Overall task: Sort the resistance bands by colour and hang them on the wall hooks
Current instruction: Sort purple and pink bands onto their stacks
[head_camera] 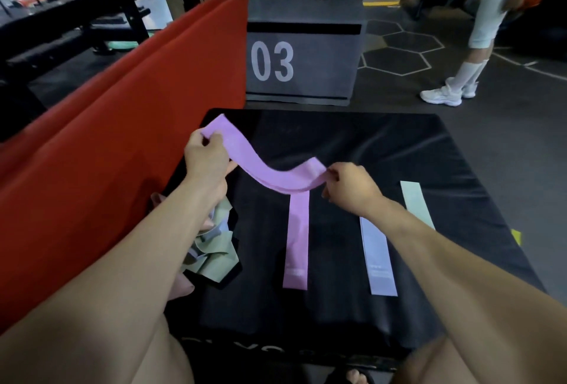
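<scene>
Left hand (205,159) and right hand (349,188) each pinched an end of a pink fabric band (264,166). Below it lay one sorted pink band (296,245); beneath left forearm, unsorted green-grey heap (214,253). Nothing hung.

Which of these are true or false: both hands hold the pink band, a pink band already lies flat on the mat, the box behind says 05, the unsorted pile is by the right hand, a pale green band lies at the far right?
1. Both hands hold the pink band. True: the left hand and the right hand each pinch an end of the held pink band.
2. A pink band already lies flat on the black mat. True: the flat pink band lies under the held one.
3. The box says 05. False: the grey box reads 03.
4. The unsorted pile is by the right hand. False: the pile of bands lies under the left forearm.
5. A pale green band lies at the far right. True, beyond the lavender band.
</scene>
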